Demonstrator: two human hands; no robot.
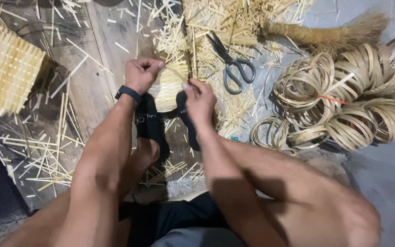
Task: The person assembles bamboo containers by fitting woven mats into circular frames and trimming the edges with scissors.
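Item, nearest us: our two feet in black socks [152, 126], soles pressed against a small woven basket piece [170, 89], which stands between them on the plank floor [92, 77].

Item: our left hand [141, 73], clenched at the piece's upper left edge, fingers pinching a thin strip [177, 72]; a dark band sits on that wrist. Our right hand [200, 98], at the piece's right edge, grips the strip's other end with closed fingers.

Item, just right of the basket piece: one pair of scissors [232, 66], dark handles, lying closed on loose cuttings [216, 27].

Item, farther right: coils of flat split cane [344, 100], bundled in several stacks; we cannot count them surely.

Item, beyond the scissors: one straw brush [330, 32].

Item, far left of the basket piece: one larger woven panel [5, 68], nothing visible inside it.
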